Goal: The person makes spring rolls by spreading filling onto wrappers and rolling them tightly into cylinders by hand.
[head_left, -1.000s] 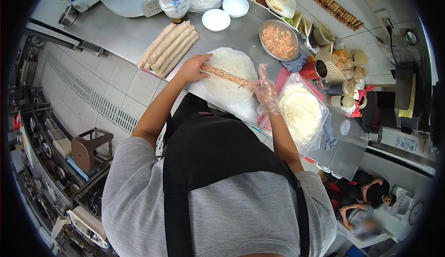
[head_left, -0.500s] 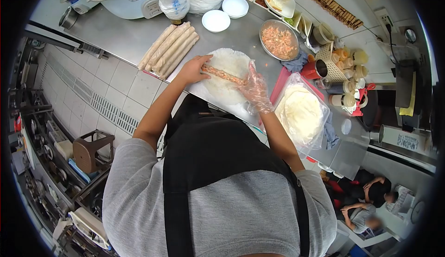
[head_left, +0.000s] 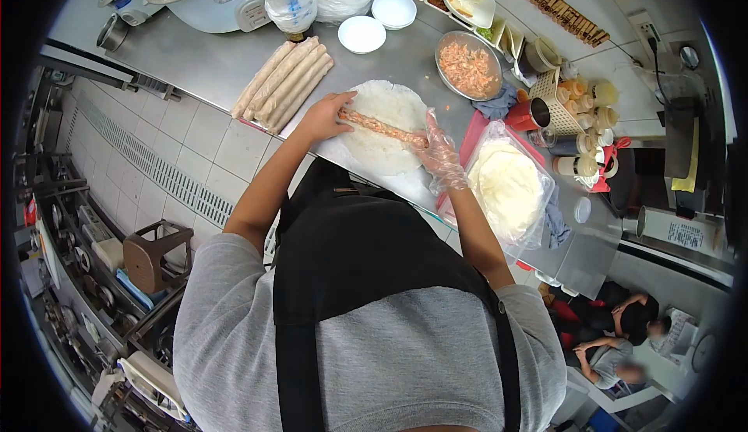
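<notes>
A round, thin, whitish wrapper [head_left: 380, 155] lies flat on the steel counter, and a narrow strip of orange-pink filling [head_left: 382, 126] runs across it. At the strip's left end is my left hand [head_left: 323, 116], bare, its thumb and fingers apart on either side of the filling. My right hand [head_left: 440, 151] wears a clear plastic glove. Its fingers are stretched out, and the thumb side touches the strip's right end. A stack of pale wrappers [head_left: 506, 183] lies in clear plastic beside the right hand. Several finished pale rolls [head_left: 284, 81] are piled beyond my left hand.
A bowl of shredded orange filling [head_left: 469, 66] stands at the back right. Two white bowls [head_left: 362, 35] sit behind the wrapper. A red cup [head_left: 531, 115] and a basket of bottles [head_left: 569, 101] are farther right. Large cookers [head_left: 210, 3] stand back left. Two people sit at lower right.
My right hand has slid to the right along the filling to its end, uncovering more of the strip. My left hand has stayed in place.
</notes>
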The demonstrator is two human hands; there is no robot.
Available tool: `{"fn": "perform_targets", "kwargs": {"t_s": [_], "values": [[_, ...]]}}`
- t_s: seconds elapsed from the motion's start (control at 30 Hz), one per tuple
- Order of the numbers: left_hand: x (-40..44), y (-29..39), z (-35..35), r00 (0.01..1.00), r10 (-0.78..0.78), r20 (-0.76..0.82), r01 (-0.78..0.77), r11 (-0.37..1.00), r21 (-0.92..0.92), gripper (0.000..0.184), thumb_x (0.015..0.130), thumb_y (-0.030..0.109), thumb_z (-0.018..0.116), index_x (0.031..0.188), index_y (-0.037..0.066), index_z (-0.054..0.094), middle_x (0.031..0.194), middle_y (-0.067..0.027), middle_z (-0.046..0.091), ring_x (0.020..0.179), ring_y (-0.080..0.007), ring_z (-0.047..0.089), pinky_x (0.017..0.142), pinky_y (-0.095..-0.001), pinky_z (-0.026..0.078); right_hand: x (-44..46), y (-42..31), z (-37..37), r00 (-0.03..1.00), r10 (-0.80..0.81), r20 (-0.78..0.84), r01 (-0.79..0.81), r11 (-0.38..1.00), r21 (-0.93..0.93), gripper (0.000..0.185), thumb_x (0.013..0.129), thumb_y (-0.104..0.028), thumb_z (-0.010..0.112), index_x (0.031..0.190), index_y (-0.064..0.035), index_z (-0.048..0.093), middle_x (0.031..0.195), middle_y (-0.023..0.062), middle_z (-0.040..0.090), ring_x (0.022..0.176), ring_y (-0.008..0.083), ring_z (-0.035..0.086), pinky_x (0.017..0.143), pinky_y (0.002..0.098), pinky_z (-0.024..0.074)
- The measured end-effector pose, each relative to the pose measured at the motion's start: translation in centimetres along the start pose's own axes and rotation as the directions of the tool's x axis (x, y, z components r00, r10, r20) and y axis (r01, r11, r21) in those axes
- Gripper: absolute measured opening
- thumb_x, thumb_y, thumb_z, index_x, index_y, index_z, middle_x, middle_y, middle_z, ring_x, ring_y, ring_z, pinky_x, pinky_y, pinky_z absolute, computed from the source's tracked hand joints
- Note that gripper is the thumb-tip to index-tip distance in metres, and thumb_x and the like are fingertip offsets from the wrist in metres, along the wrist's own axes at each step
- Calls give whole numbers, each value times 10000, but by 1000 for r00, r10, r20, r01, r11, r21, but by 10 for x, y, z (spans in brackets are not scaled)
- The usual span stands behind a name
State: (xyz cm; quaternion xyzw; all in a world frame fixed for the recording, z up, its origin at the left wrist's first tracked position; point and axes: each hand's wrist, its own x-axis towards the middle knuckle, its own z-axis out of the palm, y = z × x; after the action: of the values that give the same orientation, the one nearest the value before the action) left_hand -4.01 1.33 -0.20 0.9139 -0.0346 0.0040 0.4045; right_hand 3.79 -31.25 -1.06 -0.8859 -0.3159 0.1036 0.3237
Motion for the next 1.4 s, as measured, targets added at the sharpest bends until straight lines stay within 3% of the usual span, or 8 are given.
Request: {"fn": "perform_targets", "kwargs": {"t_s": [0.3, 0.4, 0.47, 0.7, 0.9, 1.0, 1.33, 1.4], "values": [[-1, 5, -5, 998, -52, 32, 53, 998, -29, 831, 654, 172, 852, 1398, 123, 485, 1181, -121, 633, 1128, -316, 574, 964, -389, 483, -4, -16, -24, 983, 150, 109, -144, 987, -68, 953, 834, -255, 750, 1564, -119, 153, 1195, 85, 689, 1115, 323, 614, 981, 419, 453], [-5, 8, -9, 1000, 29, 4, -29, 1000, 4, 819, 651, 158, 842, 1388, 110, 490, 1171, -107, 638, 1131, -308, 567, 961, -390, 478, -3, -20, -34, 990, 122, 65, -116, 989, -94, 1037, 811, -291, 774, 1570, -121, 89, 1274, 88, 650, 1157, 330, 585, 1024, 421, 430], [-8, 11, -13, 925, 350, -150, -319, 927, 198, 801, 649, 148, 828, 1376, 97, 497, 1158, -91, 643, 1113, -299, 564, 951, -394, 473, -2, -21, -43, 960, 217, 175, -221, 975, 3, 1080, 771, -254, 794, 1565, -94, 79, 1314, 102, 614, 1226, 346, 542, 1049, 415, 426], [-10, 23, 0, 979, 205, 4, -203, 967, 155, 816, 667, 139, 807, 1408, 110, 466, 1146, -93, 652, 1084, -297, 569, 980, -419, 422, 8, -37, -22, 974, 183, 131, -157, 970, -185, 1088, 761, -251, 805, 1563, -88, 89, 1294, 78, 637, 1179, 341, 558, 1053, 417, 415], [31, 34, 41, 965, 240, 104, -243, 970, 26, 920, 708, 110, 793, 1496, 119, 318, 1106, -116, 685, 1072, -312, 606, 965, -435, 435, 37, -55, 16, 993, -67, 99, 87, 974, -211, 938, 797, -265, 767, 1530, -53, 221, 1056, 115, 705, 1080, 325, 609, 928, 432, 494], [35, 30, 42, 965, 182, 190, -179, 983, -33, 896, 735, 82, 771, 1502, 119, 309, 1038, -117, 701, 990, -319, 645, 916, -422, 479, 41, -41, 30, 997, -53, 61, 63, 985, -159, 871, 773, -308, 776, 1488, -62, 344, 1040, 220, 681, 1017, 389, 629, 862, 439, 516], [15, 8, -2, 988, 110, 110, -102, 992, -77, 793, 769, 34, 747, 1466, 142, 384, 1003, -118, 699, 938, -297, 659, 849, -378, 530, -2, -18, -13, 999, 23, 23, -22, 997, -69, 808, 833, -228, 702, 1521, -103, 297, 1153, 190, 657, 1142, 377, 585, 982, 442, 461], [12, 4, -9, 991, 72, 116, -61, 994, -95, 772, 762, 36, 750, 1448, 133, 408, 1008, -118, 692, 928, -299, 654, 849, -382, 527, -4, -16, -15, 980, 193, 53, -182, 969, -167, 819, 839, -244, 704, 1532, -137, 281, 1192, 193, 637, 1142, 375, 586, 983, 439, 460]]}}
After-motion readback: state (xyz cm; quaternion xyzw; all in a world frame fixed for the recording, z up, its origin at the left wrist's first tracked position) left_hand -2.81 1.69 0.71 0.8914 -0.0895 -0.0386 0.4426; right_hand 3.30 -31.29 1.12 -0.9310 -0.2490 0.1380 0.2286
